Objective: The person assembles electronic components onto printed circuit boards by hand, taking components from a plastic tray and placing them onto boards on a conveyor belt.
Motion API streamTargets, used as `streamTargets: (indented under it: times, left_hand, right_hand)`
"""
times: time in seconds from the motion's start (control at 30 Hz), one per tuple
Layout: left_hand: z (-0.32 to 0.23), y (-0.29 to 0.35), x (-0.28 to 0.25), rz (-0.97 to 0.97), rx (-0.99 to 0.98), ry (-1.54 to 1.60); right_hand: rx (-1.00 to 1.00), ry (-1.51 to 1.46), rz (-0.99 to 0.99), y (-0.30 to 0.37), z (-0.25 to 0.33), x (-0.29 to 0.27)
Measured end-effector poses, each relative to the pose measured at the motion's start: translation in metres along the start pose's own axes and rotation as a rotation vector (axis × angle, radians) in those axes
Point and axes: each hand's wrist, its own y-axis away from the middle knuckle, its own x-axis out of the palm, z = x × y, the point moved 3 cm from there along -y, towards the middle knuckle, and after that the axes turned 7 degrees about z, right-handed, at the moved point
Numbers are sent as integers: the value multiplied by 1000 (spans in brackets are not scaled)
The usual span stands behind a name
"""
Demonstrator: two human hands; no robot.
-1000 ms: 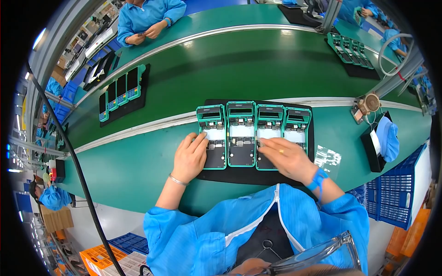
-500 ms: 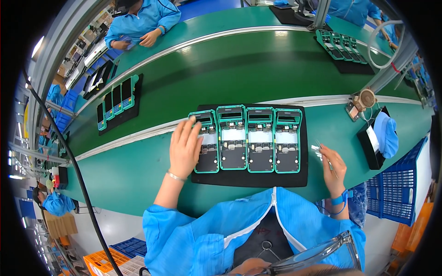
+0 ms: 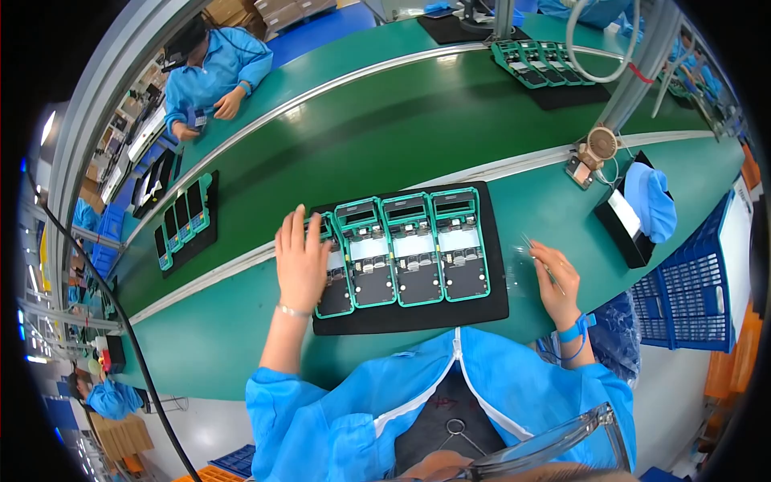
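On a black mat stands a row of several green-framed handheld device housings, circuit boards and pale panels exposed. My left hand lies over the upper left of the leftmost housing. Its fingers are outstretched and hide part of that housing; whether they touch it I cannot tell. To the right of the mat, my right hand pinches thin metal tweezers, tips pointing up and left. Small clear or whitish pieces show near the tips, too faint to make out.
Behind the mat runs a green conveyor carrying more devices on mats, at left and far right. A small fan and a black box with a blue cloth stand at right. Across the belt sits a co-worker.
The view has turned, so the bench things appear shifted left. Both hands keep nearly the same places beside the housings. The small pieces near the tweezers look fainter.
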Motion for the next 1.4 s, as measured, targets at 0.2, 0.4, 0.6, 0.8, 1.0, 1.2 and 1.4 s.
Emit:
streamTargets:
  times: [0.2,0.4,0.6,0.8,1.0,1.2,1.4]
  left_hand:
    - [-104,63,-11,223,681,576]
    - [-106,69,1,345,636,589]
    - [-108,81,20,229,596,585]
    - [-112,105,65,-39,504,539]
    - [-133,93,65,-125,331,454]
    - [-147,79,76,-183,194,381]
    - [-244,30,66,202,-10,1418]
  right_hand:
    - [12,-64,-25,-5,-5,-2]
    - [21,-105,-15,-5,-6,-3]
    - [-32,-69,-58,29,3,-16]
    - [-55,-10,-137,151,0,-39]
    - [55,-124,-172,261,0,-88]
    - [100,-247,-61,322,6,-105]
    - [-127,-378,154,326,27,-92]
